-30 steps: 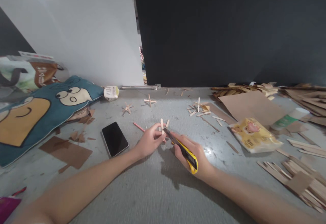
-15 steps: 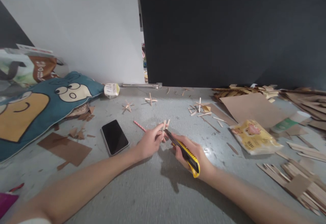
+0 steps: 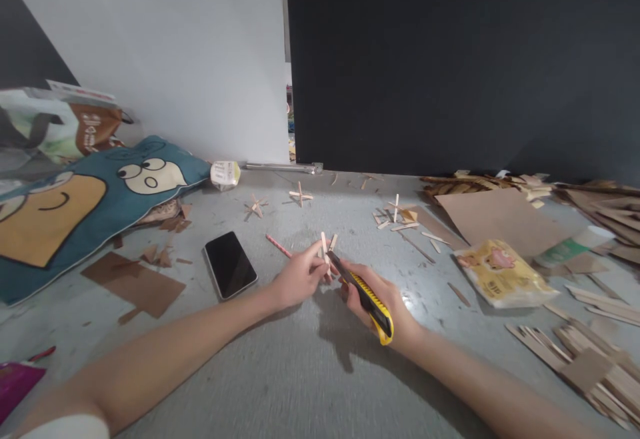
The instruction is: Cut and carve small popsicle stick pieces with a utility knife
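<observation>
My left hand [image 3: 301,276] is closed, pinching a short pale wooden stick [image 3: 324,244] that points upward. A second small wooden piece [image 3: 333,242] shows just right of it; whether the two are joined I cannot tell. In my right hand [image 3: 377,296] is a yellow and black utility knife [image 3: 369,298], its tip angled up and left to the sticks at my left fingertips. Beyond my left hand lies a red-and-white striped straw [image 3: 278,246]. Small crossed-stick pieces [image 3: 301,195] stand farther back on the grey table [image 3: 300,372].
A phone [image 3: 230,264] and brown cardboard scraps [image 3: 134,284] lie to the left, near a blue cushion [image 3: 150,206]. On the right are a yellow tissue pack [image 3: 503,272], a cardboard sheet [image 3: 500,218] and bundled wooden sticks [image 3: 575,359]. Dark and white panels rise behind.
The view has shifted slightly. The wooden stick in my left hand and the small piece beside it now show farther apart at the top. My right hand still holds the knife.
</observation>
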`<state>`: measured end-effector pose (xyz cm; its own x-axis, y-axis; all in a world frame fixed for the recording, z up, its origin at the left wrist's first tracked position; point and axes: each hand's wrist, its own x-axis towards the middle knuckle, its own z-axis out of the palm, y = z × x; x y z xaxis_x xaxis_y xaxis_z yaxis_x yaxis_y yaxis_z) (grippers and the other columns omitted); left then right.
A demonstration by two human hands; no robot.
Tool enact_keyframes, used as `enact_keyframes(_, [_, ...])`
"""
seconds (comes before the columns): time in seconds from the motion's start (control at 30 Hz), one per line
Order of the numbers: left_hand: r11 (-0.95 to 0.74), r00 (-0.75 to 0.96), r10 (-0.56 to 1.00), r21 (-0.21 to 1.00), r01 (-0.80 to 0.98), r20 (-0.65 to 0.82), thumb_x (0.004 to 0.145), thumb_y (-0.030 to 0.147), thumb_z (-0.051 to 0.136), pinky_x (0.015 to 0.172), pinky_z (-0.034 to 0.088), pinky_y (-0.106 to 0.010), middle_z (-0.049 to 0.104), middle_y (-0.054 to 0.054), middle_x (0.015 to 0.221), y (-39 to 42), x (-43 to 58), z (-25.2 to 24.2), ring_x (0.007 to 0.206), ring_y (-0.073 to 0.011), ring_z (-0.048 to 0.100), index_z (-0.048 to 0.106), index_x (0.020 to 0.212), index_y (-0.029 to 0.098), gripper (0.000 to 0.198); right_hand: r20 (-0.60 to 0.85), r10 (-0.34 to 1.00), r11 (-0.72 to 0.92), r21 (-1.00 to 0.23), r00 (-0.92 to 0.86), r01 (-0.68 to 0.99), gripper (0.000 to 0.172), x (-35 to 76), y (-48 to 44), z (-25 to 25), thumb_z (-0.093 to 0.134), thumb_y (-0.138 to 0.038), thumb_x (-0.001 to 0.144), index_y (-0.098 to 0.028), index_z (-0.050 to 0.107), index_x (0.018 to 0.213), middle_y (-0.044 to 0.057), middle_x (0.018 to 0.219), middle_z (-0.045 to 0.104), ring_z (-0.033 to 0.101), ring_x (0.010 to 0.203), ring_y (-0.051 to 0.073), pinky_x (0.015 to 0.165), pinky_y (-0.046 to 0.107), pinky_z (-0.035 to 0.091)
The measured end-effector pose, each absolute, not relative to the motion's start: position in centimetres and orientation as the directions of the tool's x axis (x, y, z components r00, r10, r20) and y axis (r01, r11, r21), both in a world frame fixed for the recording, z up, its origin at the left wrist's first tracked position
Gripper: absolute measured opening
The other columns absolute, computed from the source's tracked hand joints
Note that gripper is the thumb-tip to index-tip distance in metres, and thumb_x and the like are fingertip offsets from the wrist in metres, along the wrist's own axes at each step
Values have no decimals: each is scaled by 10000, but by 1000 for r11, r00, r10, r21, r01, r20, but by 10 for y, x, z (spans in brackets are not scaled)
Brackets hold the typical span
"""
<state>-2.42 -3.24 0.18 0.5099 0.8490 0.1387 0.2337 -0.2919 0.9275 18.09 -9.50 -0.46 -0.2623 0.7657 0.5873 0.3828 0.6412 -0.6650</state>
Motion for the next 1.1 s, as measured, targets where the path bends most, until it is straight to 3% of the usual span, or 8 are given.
enact_keyframes(0.27, [-376, 516, 832, 891, 256, 203, 1033, 367, 494, 852, 545, -366, 752, -72, 915, -32, -23, 2, 873, -221, 713, 493, 1421, 172, 434, 536, 798, 602, -690, -275, 402, 352, 182, -96, -5, 509, -233, 1008, -229, 557, 1357, 52, 962, 775, 769, 741, 169, 691, 273, 619])
enact_keyframes(0.5, [-340, 478, 856, 911, 234, 196, 1033, 438, 509, 741, 532, -327, 737, -58, 852, -29, -22, 1, 777, -202, 705, 499, 1365, 163, 431, 610, 722, 690, -604, -327, 398, 375, 180, -89, -3, 499, -183, 991, -234, 559, 1358, 70, 1015, 765, 764, 804, 178, 757, 295, 630])
enact_keyframes(0.77, [-311, 429, 881, 928, 204, 201, 1011, 455, 552, 710, 526, -312, 733, -35, 798, -32, -20, 1, 761, -208, 715, 502, 1336, 176, 430, 653, 670, 733, -509, -352, 451, 378, 182, -89, 0, 512, -175, 984, -212, 550, 1358, 63, 950, 748, 735, 756, 181, 714, 308, 613])
enact_keyframes(0.87, [-307, 427, 883, 929, 209, 196, 1006, 444, 549, 712, 530, -316, 743, -40, 815, -32, -20, 3, 752, -210, 712, 508, 1308, 181, 403, 607, 696, 714, -535, -382, 452, 301, 182, -90, -1, 514, -166, 983, -240, 581, 1267, 2, 824, 710, 686, 644, 143, 663, 263, 569])
enact_keyframes(0.97, [-357, 380, 893, 892, 278, 240, 1014, 397, 517, 725, 526, -315, 741, -37, 810, -33, -20, 4, 748, -207, 699, 527, 1310, 176, 370, 533, 743, 668, -621, -404, 409, 182, 182, -90, -3, 511, -179, 991, -241, 588, 1143, 4, 825, 680, 654, 638, 135, 640, 248, 537])
enact_keyframes(1.1, [-431, 306, 895, 805, 407, 325, 1041, 331, 451, 706, 506, -292, 710, -21, 797, -33, -22, 5, 719, -183, 662, 571, 1336, 169, 357, 352, 769, 569, -757, -533, 321, 313, 184, -88, -3, 527, -140, 932, -234, 547, 1230, 11, 876, 674, 624, 677, 135, 626, 234, 507])
